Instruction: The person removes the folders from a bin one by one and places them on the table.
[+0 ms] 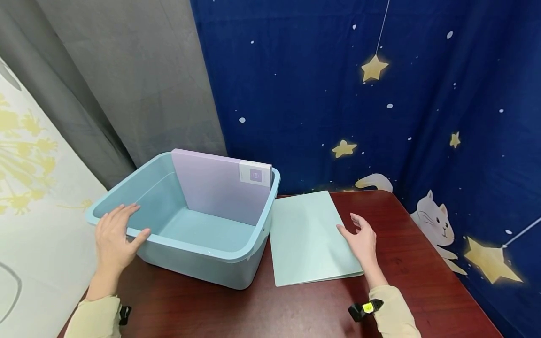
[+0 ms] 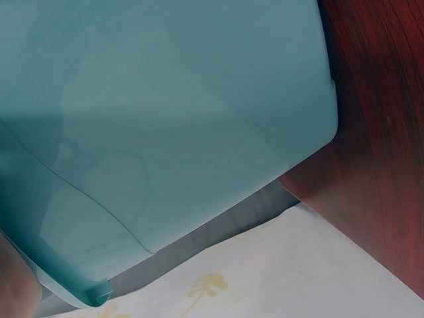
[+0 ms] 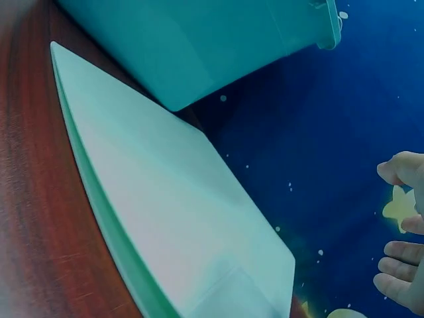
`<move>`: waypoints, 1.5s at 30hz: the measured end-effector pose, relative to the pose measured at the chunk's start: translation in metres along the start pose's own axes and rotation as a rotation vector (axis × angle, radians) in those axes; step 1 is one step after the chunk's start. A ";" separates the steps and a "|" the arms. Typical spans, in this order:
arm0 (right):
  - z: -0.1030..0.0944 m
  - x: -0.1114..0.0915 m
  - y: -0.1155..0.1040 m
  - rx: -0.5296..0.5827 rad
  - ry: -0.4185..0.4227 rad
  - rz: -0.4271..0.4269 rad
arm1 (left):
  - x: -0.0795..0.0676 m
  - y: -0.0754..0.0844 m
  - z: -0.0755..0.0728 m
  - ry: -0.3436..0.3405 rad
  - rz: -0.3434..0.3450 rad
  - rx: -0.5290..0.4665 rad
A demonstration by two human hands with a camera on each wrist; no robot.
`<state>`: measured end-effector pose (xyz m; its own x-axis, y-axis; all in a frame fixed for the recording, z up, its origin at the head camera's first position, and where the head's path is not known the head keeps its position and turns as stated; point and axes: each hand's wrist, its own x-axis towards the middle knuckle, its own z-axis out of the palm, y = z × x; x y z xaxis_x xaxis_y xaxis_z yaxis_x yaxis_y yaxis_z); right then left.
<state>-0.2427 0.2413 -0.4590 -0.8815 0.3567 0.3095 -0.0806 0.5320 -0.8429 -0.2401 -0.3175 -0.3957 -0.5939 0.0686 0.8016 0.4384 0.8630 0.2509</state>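
Note:
My left hand (image 1: 114, 237) is at the front left corner of a light blue plastic bin (image 1: 198, 267), its fingers extended over the rim and the thumb spread. A flat lilac file box (image 1: 215, 192) with a white label leans upright against the bin's back wall. To the right of the bin lies a pale green folder (image 1: 308, 244), flat on the table. Over the folder's right edge hovers my right hand (image 1: 364, 241), fingers loosely bent around nothing. From the right wrist, the folder (image 3: 165, 185) shows its slightly parted lower edge, with the hand (image 3: 407, 258) apart from it.
The dark red wooden table (image 1: 308, 310) ends beyond the folder and slopes away at right. Behind it hangs a blue curtain (image 1: 296, 94) with stars and a cat, beside a grey curtain (image 1: 148, 70). White patterned cloth (image 1: 42, 234) borders the left side.

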 end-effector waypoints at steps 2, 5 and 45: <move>0.000 0.003 -0.003 0.003 -0.003 -0.012 | 0.000 0.000 0.000 -0.001 -0.002 0.001; 0.001 0.007 -0.008 0.005 -0.004 -0.030 | 0.000 0.001 0.000 0.001 0.000 -0.002; 0.004 0.064 -0.099 -0.015 -0.147 -0.308 | 0.001 0.002 0.000 0.018 0.001 -0.012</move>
<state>-0.2930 0.2080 -0.3578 -0.8743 0.0635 0.4812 -0.3481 0.6089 -0.7128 -0.2400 -0.3156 -0.3939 -0.5816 0.0604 0.8112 0.4471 0.8568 0.2568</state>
